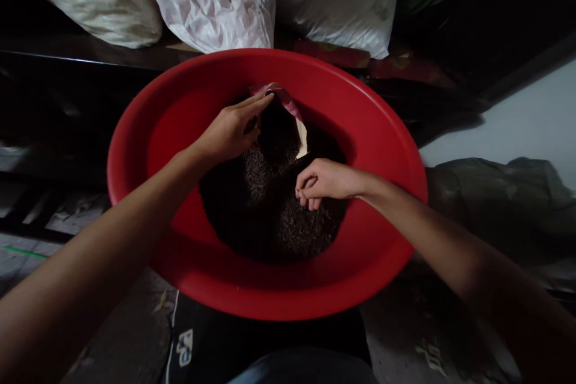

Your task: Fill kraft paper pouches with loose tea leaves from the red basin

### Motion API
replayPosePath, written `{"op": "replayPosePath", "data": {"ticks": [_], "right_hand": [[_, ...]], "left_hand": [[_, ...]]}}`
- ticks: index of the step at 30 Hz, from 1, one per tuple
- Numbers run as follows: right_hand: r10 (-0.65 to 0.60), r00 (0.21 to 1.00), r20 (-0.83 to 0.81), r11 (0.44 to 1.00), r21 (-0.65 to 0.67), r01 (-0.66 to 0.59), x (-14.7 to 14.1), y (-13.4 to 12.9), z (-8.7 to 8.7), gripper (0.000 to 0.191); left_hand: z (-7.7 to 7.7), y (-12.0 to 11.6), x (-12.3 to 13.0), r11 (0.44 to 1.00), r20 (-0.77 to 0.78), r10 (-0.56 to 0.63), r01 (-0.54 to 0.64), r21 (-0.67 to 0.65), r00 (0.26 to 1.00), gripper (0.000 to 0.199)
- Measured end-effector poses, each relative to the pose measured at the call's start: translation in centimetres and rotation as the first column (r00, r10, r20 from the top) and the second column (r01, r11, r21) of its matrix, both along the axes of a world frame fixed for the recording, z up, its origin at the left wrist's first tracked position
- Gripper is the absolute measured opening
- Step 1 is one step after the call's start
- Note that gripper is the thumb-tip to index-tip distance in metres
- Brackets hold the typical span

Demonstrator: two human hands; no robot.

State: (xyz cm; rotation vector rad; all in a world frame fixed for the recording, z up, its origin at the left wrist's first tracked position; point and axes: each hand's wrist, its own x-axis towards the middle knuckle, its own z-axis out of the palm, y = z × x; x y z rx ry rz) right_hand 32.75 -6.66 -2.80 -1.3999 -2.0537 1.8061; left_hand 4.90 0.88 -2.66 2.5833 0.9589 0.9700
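A wide red plastic basin holds a heap of dark, dry, shredded bits like loose tea leaves. Lying in the heap is a bag with a pink and cream rim, its mouth toward me and dark bits inside it. My left hand is at the bag's left edge, index finger stretched along the upper rim and thumb lower down; its grip is partly hidden. Over the heap, right of the bag's mouth, my right hand has its fingers curled together. What they pinch, if anything, is too small to make out.
Behind the basin, full pale sacks stand on a dark ledge. A greenish sack lies at the right by a pale wall. Beneath the basin's near rim is a dark surface with a small label.
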Motion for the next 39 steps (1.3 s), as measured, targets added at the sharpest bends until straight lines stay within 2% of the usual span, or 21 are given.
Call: {"op": "replayPosePath", "data": {"ticks": [3, 8, 15, 20, 25, 27, 28, 30, 31, 32, 34, 36, 39], "right_hand": [[0.041, 0.999, 0.031, 0.999, -0.016, -0.040, -0.1, -0.2, -0.1, 0.006], [0.081, 0.994, 0.079, 0.993, 0.081, -0.087, -0.5, -0.4, 0.1, 0.009], [0.051, 0.998, 0.043, 0.992, 0.109, -0.056, -0.6, -0.1, -0.2, 0.015], [0.070, 0.997, 0.019, 0.994, 0.082, -0.072, -0.8, -0.2, -0.1, 0.009], [0.041, 0.992, 0.118, 0.995, 0.086, -0.051, -1.1, -0.3, 0.5, 0.008], [0.059, 0.966, 0.250, 0.974, 0.197, -0.111, -1.0, -0.2, 0.4, 0.015], [0.059, 0.943, 0.328, 0.942, 0.293, -0.161, -0.9, -0.1, 0.3, 0.019], [0.031, 0.890, 0.456, 0.838, 0.474, -0.272, -0.9, -0.2, -0.2, 0.035], [0.033, 0.872, 0.489, 0.795, 0.515, -0.319, -1.0, -0.3, -0.5, 0.048], [0.066, 0.862, 0.502, 0.777, 0.517, -0.361, -1.2, -0.5, -1.0, 0.063], [0.192, 0.845, 0.498, 0.774, 0.452, -0.443, -1.8, -1.1, -2.0, 0.084], [0.292, 0.817, 0.497, 0.764, 0.393, -0.512, -2.5, -1.9, -3.2, 0.093], [0.287, 0.807, 0.515, 0.754, 0.398, -0.522, -3.1, -2.9, -4.7, 0.101]], "left_hand": [[0.1, -0.1, 0.0, 1.000, 0.015, 0.001, -0.001, -0.010, 1.000, 0.077], [0.3, -0.3, 0.1, 1.000, 0.020, -0.017, 0.017, -0.026, 1.000, 0.078], [0.2, -0.1, 0.1, 1.000, -0.002, -0.026, 0.026, -0.014, 1.000, 0.082], [0.2, -0.1, 0.1, 1.000, -0.007, -0.018, 0.018, -0.010, 1.000, 0.082], [0.4, -0.3, 0.2, 0.999, -0.001, -0.019, 0.019, -0.027, 1.000, 0.080], [0.6, -0.5, 0.3, 0.999, 0.005, -0.013, 0.013, -0.040, 1.000, 0.079], [0.6, -0.5, 0.3, 0.999, 0.006, -0.009, 0.009, -0.045, 1.000, 0.079], [0.6, -0.5, 0.4, 0.999, 0.006, -0.005, 0.005, -0.050, 1.000, 0.079], [0.6, -0.5, 0.4, 0.999, 0.007, -0.005, 0.005, -0.048, 1.000, 0.080], [0.6, -0.5, 0.5, 0.999, 0.008, -0.006, 0.007, -0.046, 1.000, 0.080], [0.5, -0.4, 0.5, 0.999, 0.011, -0.010, 0.010, -0.046, 1.000, 0.081], [0.4, -0.3, 0.5, 0.999, 0.012, -0.010, 0.011, -0.048, 1.000, 0.082], [0.5, -0.4, 0.4, 0.998, 0.009, -0.007, 0.008, -0.057, 1.000, 0.082]]}}
